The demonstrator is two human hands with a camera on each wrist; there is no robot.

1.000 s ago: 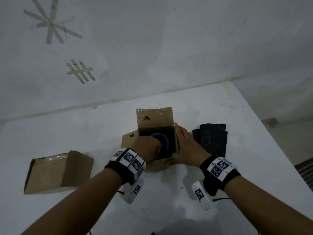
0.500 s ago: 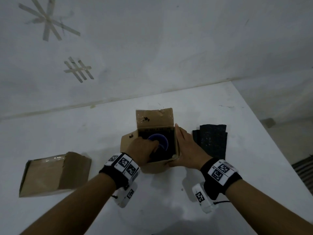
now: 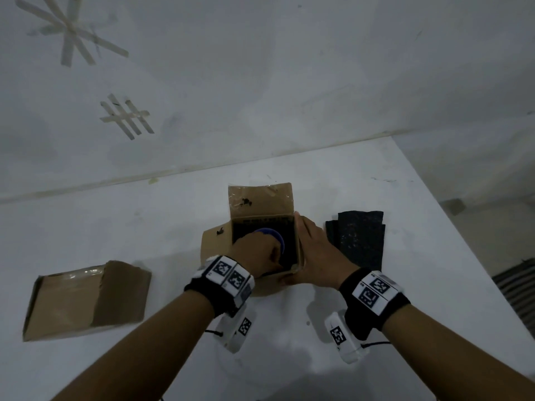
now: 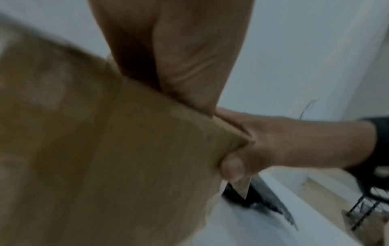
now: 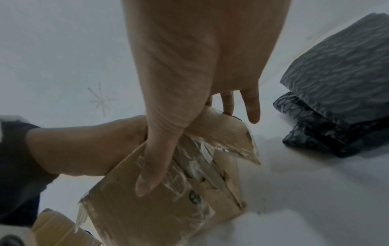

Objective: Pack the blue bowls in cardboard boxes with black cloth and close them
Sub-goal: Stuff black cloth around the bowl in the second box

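An open cardboard box [image 3: 260, 202] stands mid-table, lined inside with black cloth. A blue bowl [image 3: 276, 238] sits low inside it, only its far rim showing. My left hand [image 3: 256, 256] reaches down into the box with curled fingers and grips the bowl's near side; the fingertips are hidden behind the box wall [image 4: 126, 149]. My right hand [image 3: 314, 250] clamps the box's near right corner. Its fingers lie straight along the right wall and flap [image 5: 227, 138], and its thumb [image 4: 231, 166] presses the front wall.
A folded stack of black cloth [image 3: 357, 238] lies just right of the box, close to my right hand. A second cardboard box [image 3: 84, 299] lies on its side at the left. The table's right edge [image 3: 451, 227] runs diagonally, with floor beyond.
My left hand has sunk deeper into the box with the bowl, which now shows less of its rim. My right hand has stayed on the box's corner.
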